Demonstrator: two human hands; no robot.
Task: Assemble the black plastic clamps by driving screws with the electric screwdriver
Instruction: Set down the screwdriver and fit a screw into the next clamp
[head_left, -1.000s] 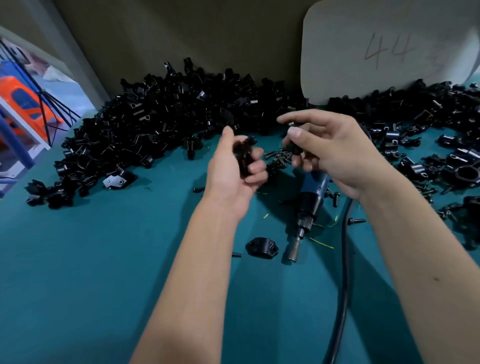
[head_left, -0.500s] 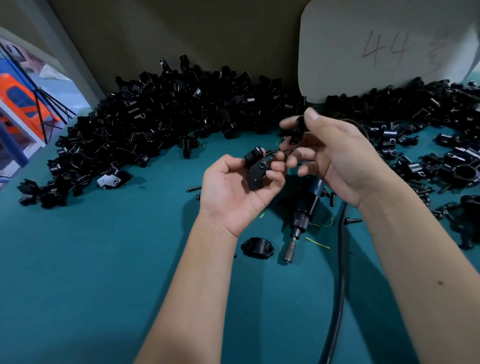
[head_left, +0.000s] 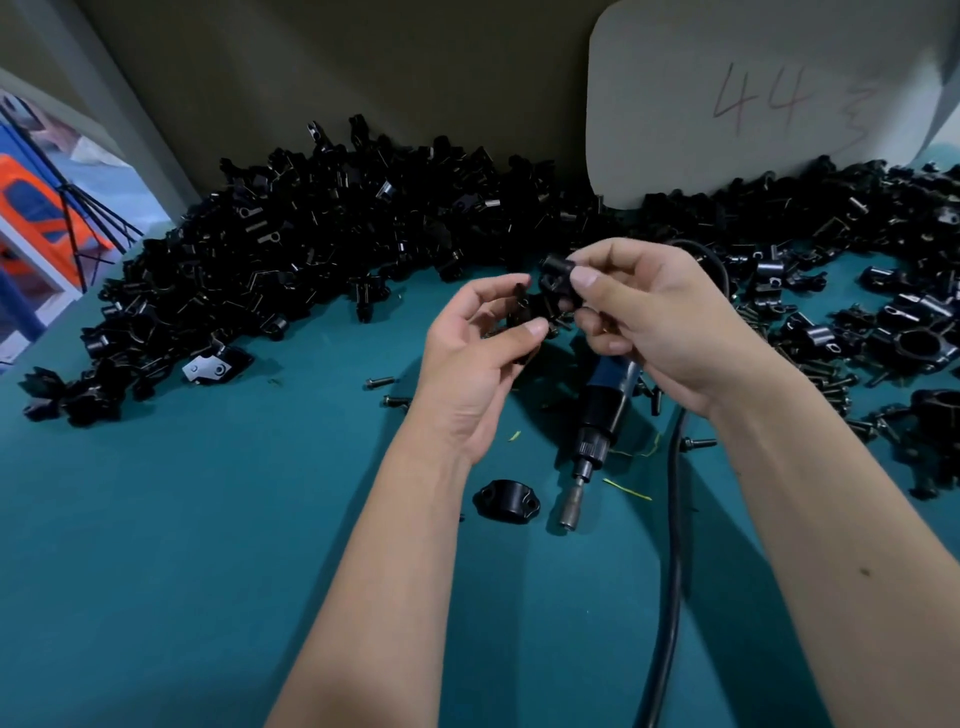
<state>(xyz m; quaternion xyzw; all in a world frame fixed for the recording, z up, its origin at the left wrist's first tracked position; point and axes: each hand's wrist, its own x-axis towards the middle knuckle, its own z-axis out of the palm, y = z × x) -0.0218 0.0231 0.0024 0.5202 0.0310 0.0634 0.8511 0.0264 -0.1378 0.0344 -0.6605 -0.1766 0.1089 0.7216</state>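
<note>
Fingers of the left hand pinch one black clamp piece above the green table; the right hand pinches a second piece against it; fitting the halves seems the step; next, a screw and the screwdriver, lying untouched below.

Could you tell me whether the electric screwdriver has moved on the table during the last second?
No. The electric screwdriver lies where it did, its tip beside the loose clamp half on the teal table; neither hand touches it.
</note>
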